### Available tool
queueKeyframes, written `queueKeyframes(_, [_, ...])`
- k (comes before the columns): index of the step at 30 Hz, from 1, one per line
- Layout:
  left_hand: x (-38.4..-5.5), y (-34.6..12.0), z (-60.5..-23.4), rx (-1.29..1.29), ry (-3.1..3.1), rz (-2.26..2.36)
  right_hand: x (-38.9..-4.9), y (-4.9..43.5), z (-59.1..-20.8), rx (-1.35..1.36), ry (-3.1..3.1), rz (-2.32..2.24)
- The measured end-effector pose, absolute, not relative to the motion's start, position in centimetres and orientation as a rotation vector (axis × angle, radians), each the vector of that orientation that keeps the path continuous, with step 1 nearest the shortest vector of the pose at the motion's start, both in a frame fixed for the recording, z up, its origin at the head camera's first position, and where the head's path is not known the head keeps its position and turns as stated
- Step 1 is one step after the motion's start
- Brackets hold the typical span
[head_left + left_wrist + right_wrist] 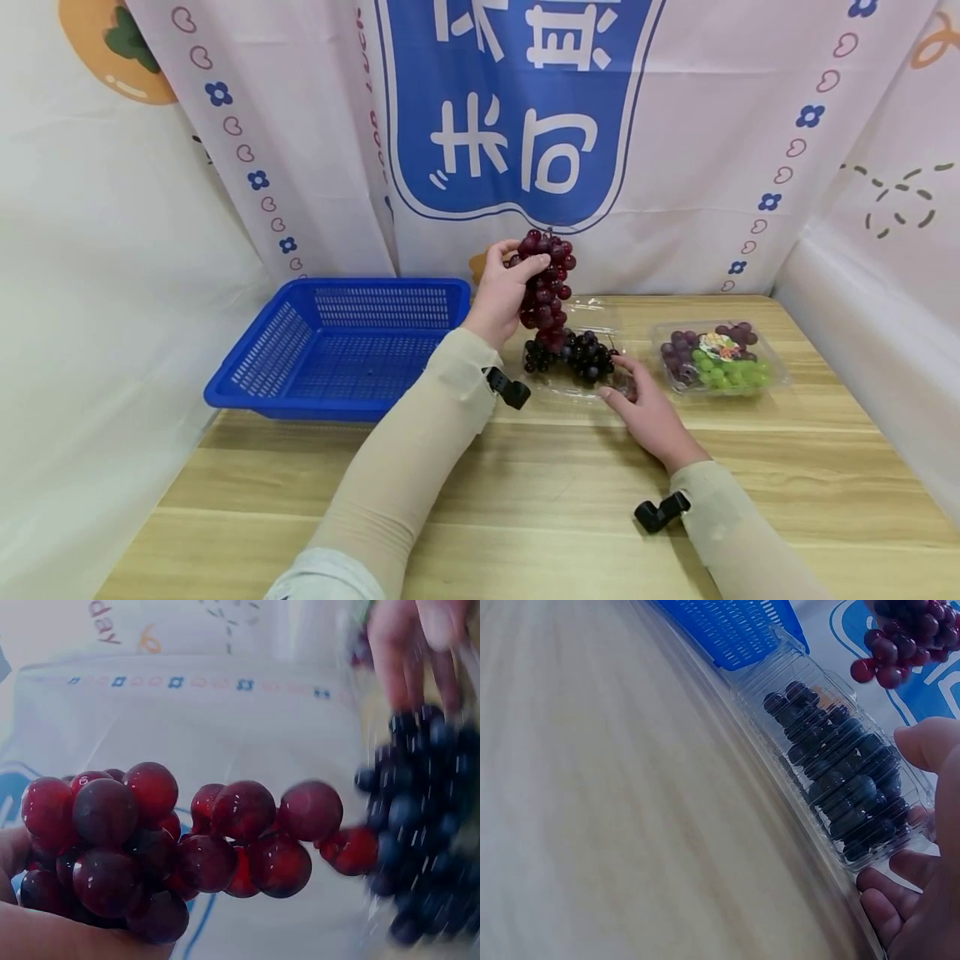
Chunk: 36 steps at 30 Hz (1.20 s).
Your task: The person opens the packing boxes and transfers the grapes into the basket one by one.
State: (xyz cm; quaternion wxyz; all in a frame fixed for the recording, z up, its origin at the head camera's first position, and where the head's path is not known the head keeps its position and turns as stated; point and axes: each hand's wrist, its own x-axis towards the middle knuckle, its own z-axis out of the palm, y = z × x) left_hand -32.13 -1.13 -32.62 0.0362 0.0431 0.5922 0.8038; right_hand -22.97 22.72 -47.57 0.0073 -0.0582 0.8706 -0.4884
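Note:
My left hand (501, 292) grips a bunch of red grapes (545, 287) near its top, thumb across the front. The bunch hangs over a clear plastic box (570, 392), its lower end overlapping the black grapes (590, 358) inside. In the left wrist view, the red grapes (244, 810) stretch from the hand toward the blurred black grapes (420, 817). My right hand (648, 412) is at the right end of the box, fingers loosely bent and thumb spread apart. The right wrist view shows the thumb and fingertips right at the wall of the box (832, 851).
A blue plastic basket (360, 367) stands to the left, with nothing in it. On the right sits another clear box (776, 371) with purple and green grapes (723, 371). Behind the wooden table (555, 517) hangs a printed cloth (675, 183).

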Motion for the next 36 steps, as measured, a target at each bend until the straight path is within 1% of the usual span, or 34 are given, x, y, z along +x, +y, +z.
queueKeyframes(6, [-32.4, -2.3, -30.2, 0.308, 2.148, 2.315, -23.0, 22.9, -47.6, -0.184, 2.722, -1.519])
queueKeyframes(10, [-32.4, -3.6, -28.0, 0.431, 2.439, 2.120, -23.0, 23.0, -47.7, -0.182, 2.722, -1.516])
queueKeyframes(15, [-32.1, -5.6, -25.1, 0.533, 2.969, 1.585, -23.1, 22.9, -47.8, -0.192, 2.721, -1.525])
queueKeyframes(18, [-32.1, -6.8, -23.6, 0.505, 3.184, 1.243, -23.0, 22.8, -47.8, -0.198, 2.715, -1.539])
queueKeyframes(21, [-32.2, -8.0, -22.6, 0.446, 3.270, 1.005, -23.0, 22.8, -47.8, -0.202, 2.712, -1.541])
queueKeyframes(27, [-32.7, -10.3, -22.3, 0.396, 3.243, 0.649, -23.0, 23.0, -47.9, -0.198, 2.717, -1.531])
queueKeyframes(36, [-33.5, -12.2, -24.1, 0.377, 2.996, 0.317, -22.9, 22.8, -47.8, -0.205, 2.700, -1.550])
